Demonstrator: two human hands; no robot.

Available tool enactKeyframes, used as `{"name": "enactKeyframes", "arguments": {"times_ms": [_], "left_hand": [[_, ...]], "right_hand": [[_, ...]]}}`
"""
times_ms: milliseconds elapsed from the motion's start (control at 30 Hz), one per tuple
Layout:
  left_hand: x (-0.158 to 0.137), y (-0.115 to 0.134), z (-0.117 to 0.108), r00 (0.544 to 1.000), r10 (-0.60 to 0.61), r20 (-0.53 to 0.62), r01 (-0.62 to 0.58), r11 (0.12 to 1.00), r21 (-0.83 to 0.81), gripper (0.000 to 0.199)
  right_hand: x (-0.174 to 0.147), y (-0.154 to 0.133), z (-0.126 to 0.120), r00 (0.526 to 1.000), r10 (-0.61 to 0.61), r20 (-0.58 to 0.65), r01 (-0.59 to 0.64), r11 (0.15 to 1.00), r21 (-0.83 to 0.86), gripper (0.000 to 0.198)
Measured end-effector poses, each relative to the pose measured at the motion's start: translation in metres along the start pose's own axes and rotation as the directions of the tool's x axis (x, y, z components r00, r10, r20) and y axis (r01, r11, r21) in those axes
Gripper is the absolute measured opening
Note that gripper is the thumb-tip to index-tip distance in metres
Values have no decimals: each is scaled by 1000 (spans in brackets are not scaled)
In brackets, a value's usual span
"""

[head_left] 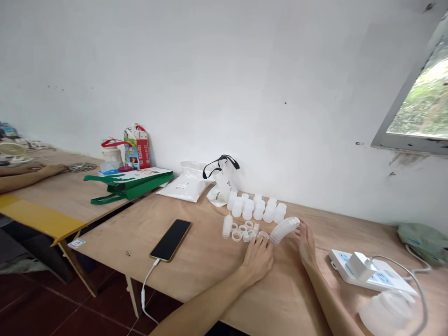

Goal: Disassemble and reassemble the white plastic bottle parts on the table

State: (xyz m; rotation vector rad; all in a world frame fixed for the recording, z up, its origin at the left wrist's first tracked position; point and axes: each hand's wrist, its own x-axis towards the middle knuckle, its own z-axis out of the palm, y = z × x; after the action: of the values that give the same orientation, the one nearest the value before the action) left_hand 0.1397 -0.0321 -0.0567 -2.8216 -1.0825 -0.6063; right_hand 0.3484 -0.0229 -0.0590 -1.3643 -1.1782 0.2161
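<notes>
My left hand point(259, 257) lies on the wooden table, fingers stretched toward a loose group of translucent plastic rings point(237, 235). Its fingertips are by the nearest ring point(263, 234); whether they touch it I cannot tell. A curved stack of translucent white caps point(283, 229) leans to the right. Beside its upper end is my right hand point(306, 242), fingers apart and close to the caps, with part of the contact hidden. A shorter upright stack point(227, 227) stands left of the rings. Behind them, several frosted plastic jars point(258, 210) stand in rows.
A phone point(171, 240) on a charging cable lies to the left. At right are a power strip point(373, 273), a clear round container point(387, 310) and a grey-green cloth item point(422, 240). Bags point(189, 182) line the wall. Another person's arm point(31, 177) rests on the far-left table.
</notes>
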Motion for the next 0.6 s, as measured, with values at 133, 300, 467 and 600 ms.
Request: {"name": "enactKeyframes", "arguments": {"times_ms": [133,300,467,600], "left_hand": [[-1,2,-3,1000,-7,6,7,1000,-19,20],[-2,2,-5,999,-17,32,18,999,-45,19],[-2,2,-6,998,-22,52,26,997,-73,16],[-3,1,-6,998,-20,57,26,995,-99,13]], "right_hand": [[-16,-4,0,991,-97,-95,104,992,74,63],[-27,-15,21,984,-177,-29,179,982,57,98],[-22,-22,36,993,-113,41,112,993,25,101],[-12,-29,33,989,-55,134,57,998,-8,100]]}}
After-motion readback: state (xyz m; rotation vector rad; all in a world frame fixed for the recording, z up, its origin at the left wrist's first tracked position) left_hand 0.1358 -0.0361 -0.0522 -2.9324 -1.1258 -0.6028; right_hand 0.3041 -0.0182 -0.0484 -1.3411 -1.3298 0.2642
